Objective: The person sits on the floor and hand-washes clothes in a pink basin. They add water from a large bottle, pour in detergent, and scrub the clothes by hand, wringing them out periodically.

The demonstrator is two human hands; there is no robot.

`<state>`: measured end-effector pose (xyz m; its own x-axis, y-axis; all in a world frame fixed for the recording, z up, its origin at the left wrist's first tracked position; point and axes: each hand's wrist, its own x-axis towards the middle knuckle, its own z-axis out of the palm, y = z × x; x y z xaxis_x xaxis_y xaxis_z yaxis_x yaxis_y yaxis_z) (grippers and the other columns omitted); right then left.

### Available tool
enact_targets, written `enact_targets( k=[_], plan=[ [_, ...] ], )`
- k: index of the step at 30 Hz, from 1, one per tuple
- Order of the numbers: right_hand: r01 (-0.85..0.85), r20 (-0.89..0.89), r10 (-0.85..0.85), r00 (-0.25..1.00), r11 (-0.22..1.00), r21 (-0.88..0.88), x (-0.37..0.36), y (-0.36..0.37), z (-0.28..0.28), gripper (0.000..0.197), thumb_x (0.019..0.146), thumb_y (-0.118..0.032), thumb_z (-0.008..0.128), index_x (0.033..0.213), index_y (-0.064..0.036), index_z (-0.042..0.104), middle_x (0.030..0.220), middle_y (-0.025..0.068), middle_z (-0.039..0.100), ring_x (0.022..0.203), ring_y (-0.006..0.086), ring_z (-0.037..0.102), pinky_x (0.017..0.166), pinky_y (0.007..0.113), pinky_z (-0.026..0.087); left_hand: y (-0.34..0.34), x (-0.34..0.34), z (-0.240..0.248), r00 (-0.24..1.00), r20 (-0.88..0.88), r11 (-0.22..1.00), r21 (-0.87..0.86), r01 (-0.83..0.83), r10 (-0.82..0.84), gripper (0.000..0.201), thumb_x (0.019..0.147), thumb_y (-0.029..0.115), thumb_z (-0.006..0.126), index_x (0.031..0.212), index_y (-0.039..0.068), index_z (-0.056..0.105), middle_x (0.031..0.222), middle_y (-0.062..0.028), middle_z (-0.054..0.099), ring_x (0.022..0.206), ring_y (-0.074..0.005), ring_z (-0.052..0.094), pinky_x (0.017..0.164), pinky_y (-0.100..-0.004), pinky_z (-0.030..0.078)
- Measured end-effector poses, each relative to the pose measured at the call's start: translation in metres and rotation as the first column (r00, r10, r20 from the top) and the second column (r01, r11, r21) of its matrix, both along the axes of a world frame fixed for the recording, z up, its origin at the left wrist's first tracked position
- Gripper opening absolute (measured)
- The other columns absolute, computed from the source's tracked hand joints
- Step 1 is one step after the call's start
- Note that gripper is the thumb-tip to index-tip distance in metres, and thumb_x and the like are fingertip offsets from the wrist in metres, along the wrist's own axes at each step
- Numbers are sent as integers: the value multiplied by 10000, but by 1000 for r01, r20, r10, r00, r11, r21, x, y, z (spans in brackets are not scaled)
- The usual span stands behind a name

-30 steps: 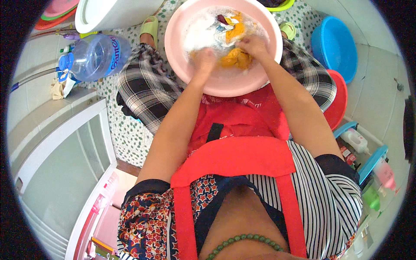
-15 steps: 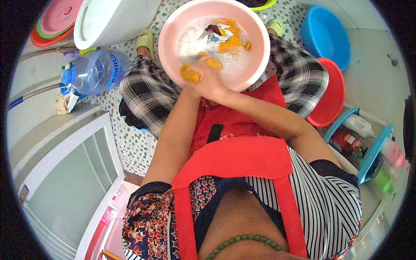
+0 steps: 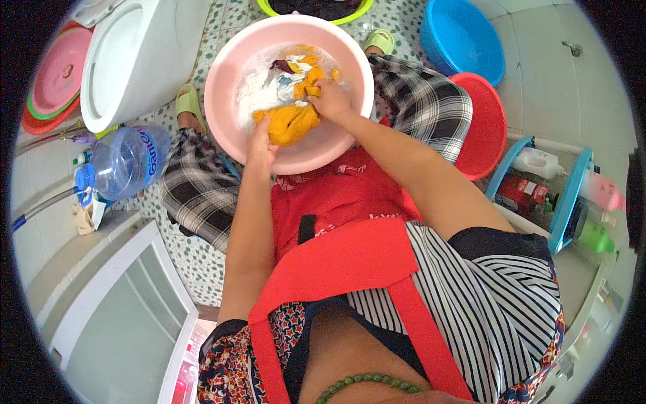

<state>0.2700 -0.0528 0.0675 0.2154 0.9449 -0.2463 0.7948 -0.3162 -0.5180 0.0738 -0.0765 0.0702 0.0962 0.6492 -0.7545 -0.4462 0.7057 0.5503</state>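
Note:
A pink basin (image 3: 222,81) with sudsy water stands on the floor between my legs. In it lies wet laundry: a mustard-yellow garment (image 3: 291,126), a white cloth (image 3: 254,97) and a small dark red piece (image 3: 281,66). At the basin's near left side my left hand (image 3: 260,145) grips the lower left edge of the yellow garment. My right hand (image 3: 330,101) is closed on another part of the same garment, farther right. Between my hands the fabric is spread out above the water. The fingertips of my right hand are partly hidden in its folds.
To the right stand a blue basin (image 3: 464,40), a red basin (image 3: 481,128) and a rack (image 3: 572,195) of bottles. On the left are a large clear water bottle (image 3: 128,161), a white toilet (image 3: 118,67) and stacked basins (image 3: 60,71). A yellow-green basin (image 3: 367,8) holds dark cloth.
My hands were together over bunched yellow cloth at the basin's near side. Now they are apart, with the yellow garment stretched between them. The whole view has shifted somewhat.

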Motion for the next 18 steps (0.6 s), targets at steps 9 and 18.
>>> enact_targets(
  k=[9, 18],
  plan=[
    [-288, -56, 283, 958, 926, -246, -17, -9, -30, 341, 745, -175, 615, 1072, -81, 592, 1080, 195, 595, 1019, 345, 571, 884, 434, 446, -3, -7, -29, 958, -273, 996, -12, 92, -92, 628, 807, 220, 666, 1323, 134, 319, 1205, -111, 489, 1024, -272, 536, 755, -458, 499],
    [42, -800, -541, 259, 834, -550, -31, -13, 12, 427, 670, 6, 665, 1080, -56, 563, 959, 117, 604, 862, 265, 607, 731, 412, 509, -8, 15, 28, 947, 303, 965, -202, 171, -104, 640, 860, 555, 461, 1333, 135, 368, 1306, -139, 432, 1132, -332, 493, 843, -498, 471]
  ],
)
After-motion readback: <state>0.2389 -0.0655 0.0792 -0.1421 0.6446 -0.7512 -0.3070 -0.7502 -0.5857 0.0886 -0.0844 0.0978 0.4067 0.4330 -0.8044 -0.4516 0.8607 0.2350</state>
